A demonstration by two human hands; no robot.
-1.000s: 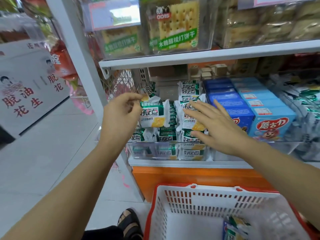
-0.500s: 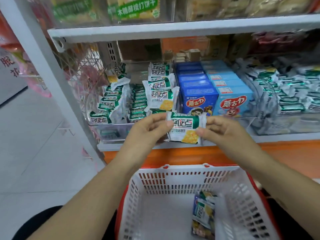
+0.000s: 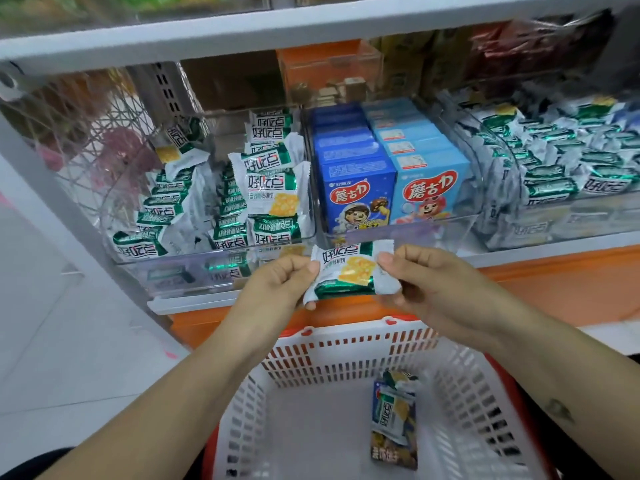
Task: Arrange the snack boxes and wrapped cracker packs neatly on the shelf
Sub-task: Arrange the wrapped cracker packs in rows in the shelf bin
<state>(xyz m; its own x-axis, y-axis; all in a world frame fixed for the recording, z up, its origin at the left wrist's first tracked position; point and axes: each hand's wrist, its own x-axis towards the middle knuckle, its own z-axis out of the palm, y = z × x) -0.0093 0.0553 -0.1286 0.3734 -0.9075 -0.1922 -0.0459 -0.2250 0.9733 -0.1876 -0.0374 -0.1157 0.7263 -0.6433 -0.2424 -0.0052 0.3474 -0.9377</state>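
A green-and-white wrapped cracker pack (image 3: 349, 271) is held in front of the shelf edge, above the basket. My left hand (image 3: 280, 285) pinches its left end and my right hand (image 3: 426, 282) pinches its right end. Behind it, a clear bin (image 3: 194, 268) holds several of the same cracker packs (image 3: 270, 192), some upright and some leaning. To the right stand dark blue snack boxes (image 3: 356, 192) and light blue snack boxes (image 3: 429, 188) in rows. Further right is another bin of wrapped packs (image 3: 554, 171).
A red-and-white shopping basket (image 3: 349, 355) sits below my hands with a few packs (image 3: 394, 420) inside. A white shelf board (image 3: 311, 26) runs overhead. The orange shelf base (image 3: 554, 282) lies below the bins. Pale tiled floor (image 3: 52, 341) is to the left.
My left hand brought a cracker pack down from the bin, and my right hand came off the shelf to take its other end. The view dropped and closed in on the shelf.
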